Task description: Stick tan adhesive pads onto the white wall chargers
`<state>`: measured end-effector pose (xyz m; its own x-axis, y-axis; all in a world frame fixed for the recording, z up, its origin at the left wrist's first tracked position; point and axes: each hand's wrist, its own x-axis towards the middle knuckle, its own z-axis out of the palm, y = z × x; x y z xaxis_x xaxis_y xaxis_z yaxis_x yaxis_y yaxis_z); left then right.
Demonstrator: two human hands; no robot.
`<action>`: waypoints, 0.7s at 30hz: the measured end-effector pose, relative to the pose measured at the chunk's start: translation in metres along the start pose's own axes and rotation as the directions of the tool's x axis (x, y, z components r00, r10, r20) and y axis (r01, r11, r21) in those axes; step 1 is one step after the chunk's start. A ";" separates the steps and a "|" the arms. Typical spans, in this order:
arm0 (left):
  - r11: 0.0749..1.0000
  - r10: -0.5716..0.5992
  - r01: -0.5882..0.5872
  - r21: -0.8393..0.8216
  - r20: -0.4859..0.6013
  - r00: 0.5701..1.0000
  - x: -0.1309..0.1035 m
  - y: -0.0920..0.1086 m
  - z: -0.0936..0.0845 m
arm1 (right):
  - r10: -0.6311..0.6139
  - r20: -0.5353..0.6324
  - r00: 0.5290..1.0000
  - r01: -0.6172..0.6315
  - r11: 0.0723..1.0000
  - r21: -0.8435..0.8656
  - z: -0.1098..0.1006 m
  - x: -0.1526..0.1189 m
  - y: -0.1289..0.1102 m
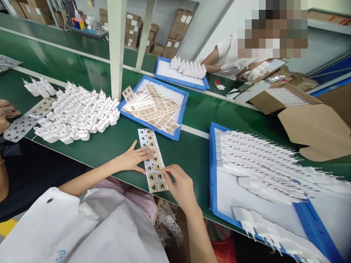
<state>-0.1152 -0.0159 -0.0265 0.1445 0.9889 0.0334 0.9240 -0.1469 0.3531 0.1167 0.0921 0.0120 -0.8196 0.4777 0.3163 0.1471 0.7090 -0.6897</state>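
Note:
A white sheet of tan square stickers [156, 177] lies on the green bench in front of me. My left hand [134, 157] rests flat on its left edge, fingers spread. At the sheet's right edge my right hand [179, 182] is closed in a pinch, thumb and forefinger on a tan sticker [158, 167] that looks partly lifted. Some squares in the upper part of the sheet are bare white with dark marks. Behind it, a blue-rimmed tray [184, 109] holds a loose heap of similar sticker sheets [153, 106].
White plug adapters [79, 109] stand massed at left, beside another person's hand [7, 111]. A blue tray [213, 164] of white plug parts [260, 160] is at right. Across the bench are another tray [164, 75], an open carton [309, 124] and a co-worker. A post [116, 47] rises mid-bench.

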 end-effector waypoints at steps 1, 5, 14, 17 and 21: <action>1.000 -0.011 0.012 0.026 -0.033 0.999 -0.003 -0.003 -0.009 | 0.118 -0.083 0.990 -0.101 0.978 0.184 0.002 -0.004 0.001; 0.942 -0.182 0.242 0.231 -0.251 0.951 -0.019 -0.035 -0.051 | 0.450 -0.071 0.890 -0.304 0.702 0.643 0.025 -0.016 0.010; 0.848 -0.251 0.340 0.406 -0.257 0.933 -0.024 -0.101 -0.080 | 0.513 0.038 0.858 -0.315 0.465 0.827 0.048 -0.012 0.009; 0.836 -0.235 0.323 0.444 -0.243 0.941 -0.018 -0.103 -0.083 | 0.534 0.046 0.844 -0.310 0.416 0.855 0.045 -0.015 0.005; 0.808 -0.253 0.354 0.472 -0.265 0.930 -0.018 -0.106 -0.085 | 0.569 0.051 0.821 -0.306 0.362 0.881 0.041 -0.019 0.001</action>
<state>-0.2456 -0.0163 0.0156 -0.1933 0.9626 0.1896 0.9643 0.2220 -0.1441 0.1095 0.0622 -0.0210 -0.6171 0.7691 -0.1662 -0.1843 -0.3466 -0.9197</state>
